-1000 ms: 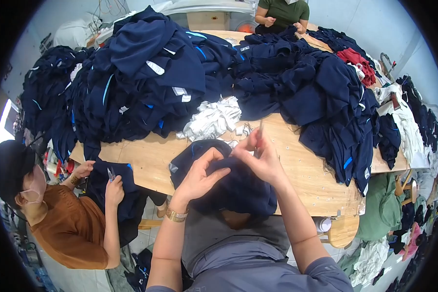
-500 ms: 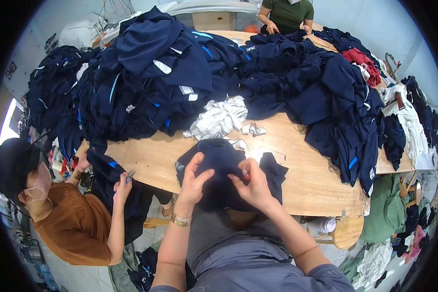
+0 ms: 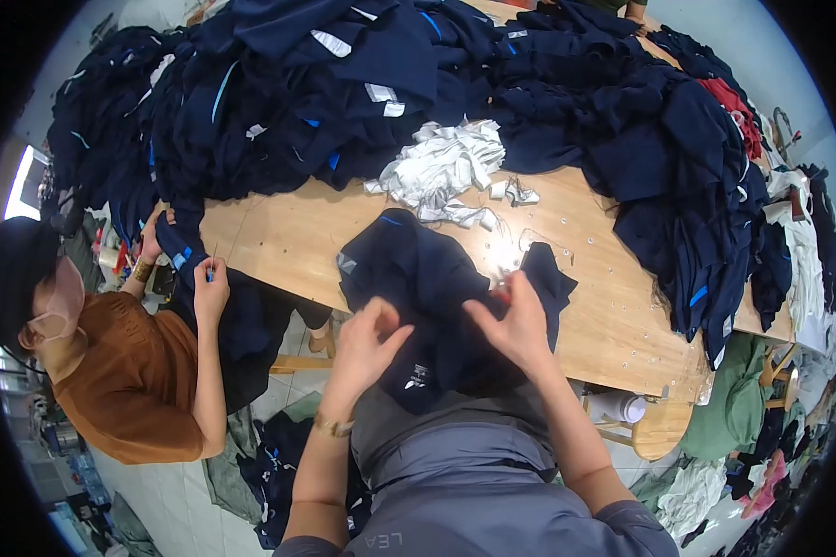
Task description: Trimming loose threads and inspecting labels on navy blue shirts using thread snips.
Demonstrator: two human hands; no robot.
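A dark navy garment (image 3: 418, 269) lies bunched at the table edge in front of me and hangs toward my lap. It has a grey corner patch and a small white print near its lower end. Over its left side is my left hand (image 3: 367, 343), thumb and forefinger apart and nothing seen between them. My right hand (image 3: 515, 325) hovers over the garment's right side, thumb stretched out and fingers curled round small red-handled snips (image 3: 502, 290). The snips' shape is partly hidden by the fingers and blurred.
Navy garments form large piles (image 3: 316, 102) across the table (image 3: 613, 306). White fabric strips (image 3: 446, 162) lie heaped mid-table. At left, a co-worker (image 3: 139, 371) holds a navy garment and a small blue-handled tool. A wooden stool (image 3: 664, 432) and white-lidded container (image 3: 618, 407) stand at right.
My hands have moved down and slightly apart, and my left hand no longer pinches at the cloth. The garment now lies more spread out, showing its white print. The view has tilted downward.
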